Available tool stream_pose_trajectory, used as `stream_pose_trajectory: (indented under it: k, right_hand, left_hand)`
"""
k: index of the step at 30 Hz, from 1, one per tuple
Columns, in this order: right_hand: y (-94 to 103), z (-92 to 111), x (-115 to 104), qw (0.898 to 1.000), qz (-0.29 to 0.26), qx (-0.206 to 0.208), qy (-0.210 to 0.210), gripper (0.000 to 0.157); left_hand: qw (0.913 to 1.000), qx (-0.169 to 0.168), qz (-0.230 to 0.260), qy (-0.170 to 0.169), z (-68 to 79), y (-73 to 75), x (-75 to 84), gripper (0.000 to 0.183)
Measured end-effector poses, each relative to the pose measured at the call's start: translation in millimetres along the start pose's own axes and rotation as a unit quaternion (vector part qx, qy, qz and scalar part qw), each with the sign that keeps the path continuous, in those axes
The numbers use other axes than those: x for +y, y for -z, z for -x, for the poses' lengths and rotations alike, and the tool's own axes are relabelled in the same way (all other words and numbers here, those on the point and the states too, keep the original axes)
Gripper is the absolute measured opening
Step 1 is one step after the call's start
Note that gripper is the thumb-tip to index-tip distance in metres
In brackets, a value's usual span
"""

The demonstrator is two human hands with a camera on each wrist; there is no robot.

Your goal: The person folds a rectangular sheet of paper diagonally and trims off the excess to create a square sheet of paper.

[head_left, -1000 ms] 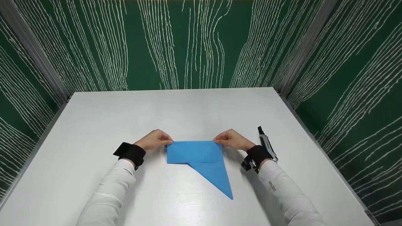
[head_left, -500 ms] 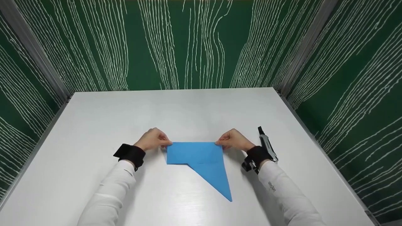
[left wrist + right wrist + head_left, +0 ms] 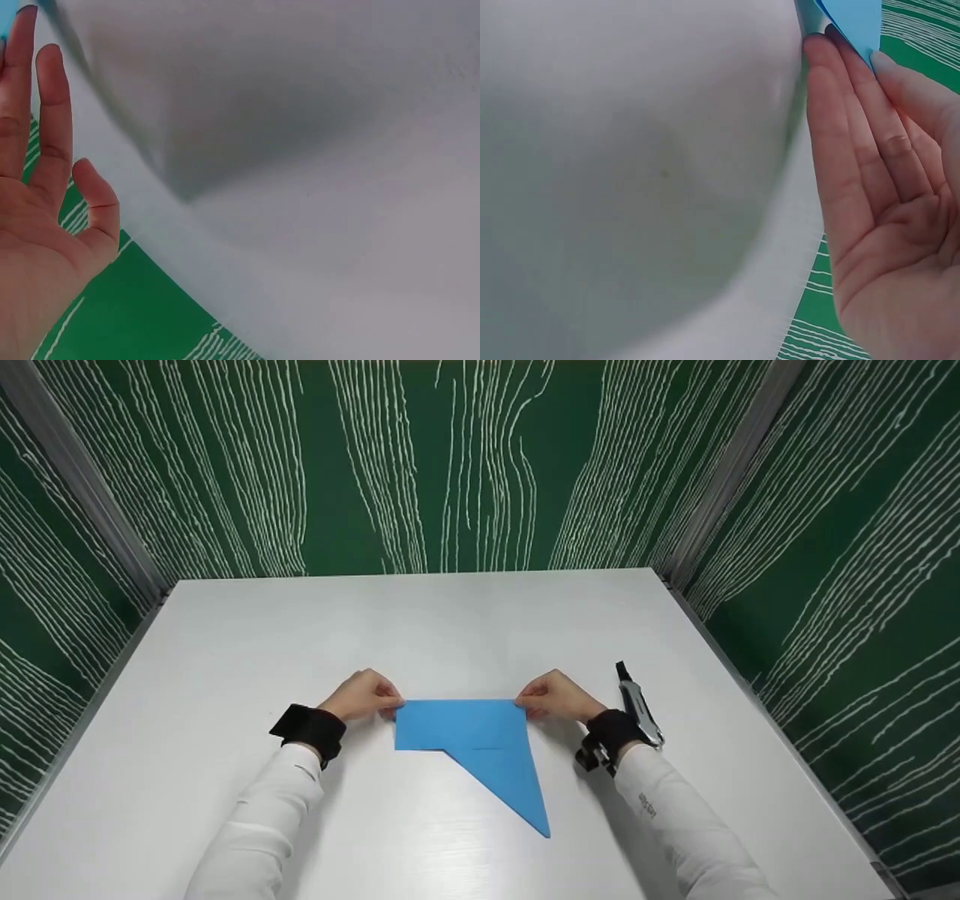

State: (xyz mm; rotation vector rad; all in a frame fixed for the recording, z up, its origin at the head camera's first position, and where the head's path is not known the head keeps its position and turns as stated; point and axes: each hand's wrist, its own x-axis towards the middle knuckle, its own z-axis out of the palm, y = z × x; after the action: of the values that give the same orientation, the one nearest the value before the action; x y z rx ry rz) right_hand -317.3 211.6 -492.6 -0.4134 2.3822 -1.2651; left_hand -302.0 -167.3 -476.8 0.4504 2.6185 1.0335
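A folded sheet of blue paper (image 3: 480,727) is stretched between my two hands over the white table. Its upper edge is straight, and a pointed flap hangs toward the near side at the right. My left hand (image 3: 366,695) pinches the upper left corner. At the upper right corner my right hand (image 3: 559,696) pinches the paper between thumb and fingers. In the right wrist view the blue paper (image 3: 859,26) lies between the thumb and fingers of the right hand (image 3: 900,202). Only a sliver of blue shows beside the left hand (image 3: 45,225) in the left wrist view.
The white table (image 3: 420,622) reaches back to a green wall (image 3: 337,472) with pale wavy lines. Grey posts stand at its back corners. Black straps (image 3: 315,733) with camera mounts sit on both wrists. Shadows of the arms fall on the tabletop.
Both hands keep their pinch on the paper. The paper has shifted slightly to the left, and its pointed flap has moved a little left too.
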Motion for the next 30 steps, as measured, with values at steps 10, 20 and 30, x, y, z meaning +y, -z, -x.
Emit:
stream_pose_trajectory:
  k: [10,20,30]
  right_hand:
    - [-2.0,-2.5,1.6,1.0,0.002,0.003,-0.008,0.024]
    - [-5.8,-4.8,-0.9,1.0,-0.006,0.01,-0.002,0.023]
    - [-11.9,-10.5,-4.1,0.999,0.007,0.038,-0.003,0.024]
  left_hand:
    - [0.9922,0.081,-0.09,0.031,3.5,-15.5,10.3,0.02]
    - [0.9738,0.145,-0.175,0.014,2.9,-43.2,25.6,0.046]
    - [0.9656,0.076,-0.239,-0.069,-0.5,-84.4,50.6,0.053]
